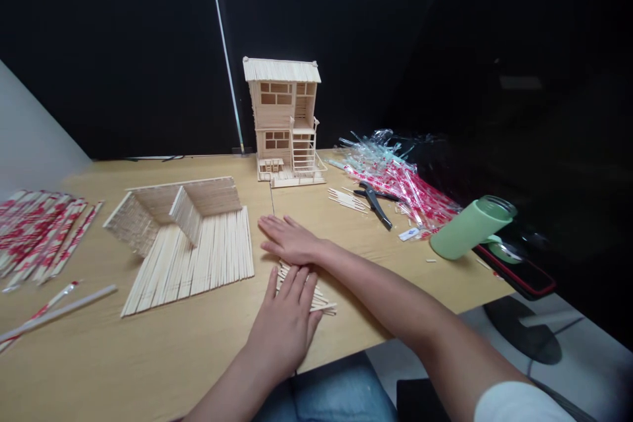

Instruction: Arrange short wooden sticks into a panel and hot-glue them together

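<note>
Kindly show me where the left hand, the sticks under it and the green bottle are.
Left hand (287,318): head view, on the back of the hand.
Sticks (319,301): head view, on their uncovered part.
Green bottle (461,231): head view, on the side of its body.

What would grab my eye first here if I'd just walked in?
Probably the two-storey stick house standing at the back middle of the table. Next, the walled stick floor left of the hands, and the red-and-clear wrappers heaped on the right. In front, the left hand lies over thin sticks, just below the right hand.
</note>
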`<act>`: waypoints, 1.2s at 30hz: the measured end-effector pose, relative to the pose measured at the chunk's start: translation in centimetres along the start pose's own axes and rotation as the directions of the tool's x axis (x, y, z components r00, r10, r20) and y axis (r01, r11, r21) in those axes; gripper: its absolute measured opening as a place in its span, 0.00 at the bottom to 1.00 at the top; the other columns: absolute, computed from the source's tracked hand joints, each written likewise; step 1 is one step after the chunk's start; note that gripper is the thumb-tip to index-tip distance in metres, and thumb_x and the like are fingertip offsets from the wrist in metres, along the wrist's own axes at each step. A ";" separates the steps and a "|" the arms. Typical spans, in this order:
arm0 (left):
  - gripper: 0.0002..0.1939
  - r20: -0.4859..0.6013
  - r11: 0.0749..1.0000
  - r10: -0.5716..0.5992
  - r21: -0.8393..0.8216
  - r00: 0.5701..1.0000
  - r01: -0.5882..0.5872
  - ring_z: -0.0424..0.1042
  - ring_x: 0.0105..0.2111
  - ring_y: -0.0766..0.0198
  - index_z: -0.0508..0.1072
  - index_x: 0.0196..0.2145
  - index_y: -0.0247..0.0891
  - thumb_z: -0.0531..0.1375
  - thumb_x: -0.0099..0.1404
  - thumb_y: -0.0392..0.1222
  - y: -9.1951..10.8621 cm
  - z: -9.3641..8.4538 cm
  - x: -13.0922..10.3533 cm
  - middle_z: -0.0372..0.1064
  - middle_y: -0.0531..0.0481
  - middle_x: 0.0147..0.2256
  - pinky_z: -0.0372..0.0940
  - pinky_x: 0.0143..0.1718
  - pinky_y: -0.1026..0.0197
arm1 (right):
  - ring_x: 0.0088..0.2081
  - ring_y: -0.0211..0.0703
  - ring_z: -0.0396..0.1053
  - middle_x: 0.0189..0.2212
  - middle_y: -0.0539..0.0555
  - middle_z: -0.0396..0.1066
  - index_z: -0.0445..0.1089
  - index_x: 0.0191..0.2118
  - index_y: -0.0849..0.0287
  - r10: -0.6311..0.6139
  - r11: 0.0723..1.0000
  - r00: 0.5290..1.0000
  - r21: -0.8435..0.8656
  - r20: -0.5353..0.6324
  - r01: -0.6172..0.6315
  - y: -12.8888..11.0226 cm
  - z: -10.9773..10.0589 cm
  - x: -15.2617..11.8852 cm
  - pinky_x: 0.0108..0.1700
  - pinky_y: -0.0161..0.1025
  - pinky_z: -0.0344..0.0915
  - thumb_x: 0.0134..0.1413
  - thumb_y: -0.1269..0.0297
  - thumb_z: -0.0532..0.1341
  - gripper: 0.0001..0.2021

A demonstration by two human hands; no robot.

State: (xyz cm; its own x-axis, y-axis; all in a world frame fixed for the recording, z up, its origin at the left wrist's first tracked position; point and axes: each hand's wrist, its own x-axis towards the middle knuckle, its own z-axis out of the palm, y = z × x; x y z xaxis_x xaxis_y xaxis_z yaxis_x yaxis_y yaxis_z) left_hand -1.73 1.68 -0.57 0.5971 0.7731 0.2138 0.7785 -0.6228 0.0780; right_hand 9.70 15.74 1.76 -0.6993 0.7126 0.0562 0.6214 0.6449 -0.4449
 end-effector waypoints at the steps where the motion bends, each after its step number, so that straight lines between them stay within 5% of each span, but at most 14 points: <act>1: 0.29 0.006 1.000 -0.002 -0.002 1.000 0.002 0.56 0.67 0.47 0.61 0.66 0.36 0.46 0.75 0.54 0.0 -0.1 0.0 0.57 0.41 0.67 0.50 0.66 0.32 | 0.73 0.48 0.39 0.72 0.57 0.42 0.46 0.73 0.58 0.022 1.000 1.000 -0.011 -0.010 -0.022 0.5 0.1 0.2 0.71 0.57 0.36 0.70 0.43 0.43 0.34; 4: 0.28 0.010 1.000 -0.005 0.002 1.000 0.005 0.55 0.67 0.47 0.61 0.66 0.37 0.47 0.74 0.52 0.0 -0.2 0.0 0.54 0.41 0.67 0.50 0.66 0.31 | 0.73 0.50 0.39 0.72 0.58 0.42 0.47 0.72 0.57 0.101 0.994 0.993 -0.045 -0.058 -0.104 2.6 -0.3 -1.2 0.71 0.58 0.36 0.70 0.44 0.45 0.33; 9: 0.28 0.016 1.000 0.001 -0.004 1.000 -0.001 0.56 0.67 0.45 0.61 0.66 0.36 0.48 0.74 0.51 0.0 0.0 0.1 0.53 0.41 0.68 0.52 0.64 0.29 | 0.73 0.50 0.38 0.72 0.60 0.41 0.46 0.73 0.59 0.285 0.949 0.949 -0.100 -0.134 -0.299 5.7 -1.7 -7.7 0.71 0.56 0.38 0.69 0.43 0.45 0.35; 13: 0.28 0.030 1.000 -0.007 0.004 1.000 0.007 0.55 0.67 0.46 0.60 0.66 0.35 0.48 0.75 0.51 0.2 0.0 0.2 0.54 0.40 0.68 0.53 0.64 0.30 | 0.73 0.52 0.39 0.72 0.61 0.42 0.47 0.72 0.61 0.444 0.873 0.872 -0.120 -0.208 -0.473 7.8 -2.5 -13.5 0.71 0.56 0.39 0.68 0.43 0.45 0.36; 16: 0.28 0.065 0.999 -0.042 -0.001 0.997 0.042 0.54 0.68 0.47 0.61 0.66 0.37 0.50 0.74 0.52 0.4 -0.2 0.6 0.53 0.40 0.68 0.52 0.65 0.32 | 0.72 0.59 0.39 0.71 0.70 0.43 0.47 0.71 0.72 0.542 0.799 0.790 -0.114 -0.286 -0.590 8.6 -2.8 -16.5 0.70 0.61 0.40 0.67 0.41 0.44 0.40; 19: 0.28 0.104 0.997 -0.070 -0.007 0.992 0.071 0.52 0.68 0.48 0.61 0.66 0.38 0.52 0.73 0.52 0.4 -0.4 1.5 0.53 0.40 0.68 0.51 0.66 0.35 | 0.73 0.60 0.36 0.71 0.72 0.39 0.45 0.71 0.78 0.559 0.780 0.761 -0.105 -0.329 -0.618 7.8 -2.4 -17.8 0.71 0.59 0.38 0.67 0.41 0.42 0.43; 24: 0.28 0.153 0.994 -0.106 -0.004 0.982 0.108 0.49 0.69 0.49 0.58 0.67 0.39 0.51 0.74 0.50 0.2 -0.7 4.0 0.49 0.42 0.69 0.47 0.68 0.35 | 0.73 0.50 0.35 0.73 0.65 0.38 0.42 0.73 0.70 0.416 0.896 0.848 -0.011 -0.330 -0.444 3.5 -1.1 -16.8 0.72 0.53 0.40 0.67 0.39 0.41 0.42; 28: 0.30 0.199 0.981 -0.193 0.032 0.961 0.191 0.45 0.70 0.48 0.55 0.69 0.36 0.49 0.75 0.52 0.5 -0.7 6.0 0.44 0.40 0.70 0.43 0.68 0.33 | 0.73 0.50 0.35 0.72 0.66 0.38 0.42 0.73 0.70 0.370 0.929 0.855 0.121 -0.363 -0.351 1.0 -0.7 -16.0 0.72 0.54 0.39 0.66 0.36 0.41 0.44; 36: 0.36 0.195 0.937 -0.348 0.071 0.917 0.341 0.39 0.71 0.43 0.49 0.71 0.34 0.42 0.74 0.59 0.6 -0.1 9.2 0.39 0.37 0.71 0.39 0.65 0.25 | 0.73 0.51 0.36 0.72 0.65 0.40 0.45 0.72 0.68 0.466 0.885 0.828 0.171 -0.312 -0.433 -0.6 0.8 -16.7 0.72 0.54 0.40 0.68 0.40 0.45 0.40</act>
State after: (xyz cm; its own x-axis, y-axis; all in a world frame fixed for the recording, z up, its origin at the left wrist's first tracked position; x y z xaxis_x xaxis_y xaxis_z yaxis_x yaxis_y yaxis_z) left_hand 4.17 8.42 1.58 0.3144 0.9491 -0.0211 0.9470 -0.3120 0.0768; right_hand 20.71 3.19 0.37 -0.1791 0.9767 0.1185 0.7926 0.2146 -0.5707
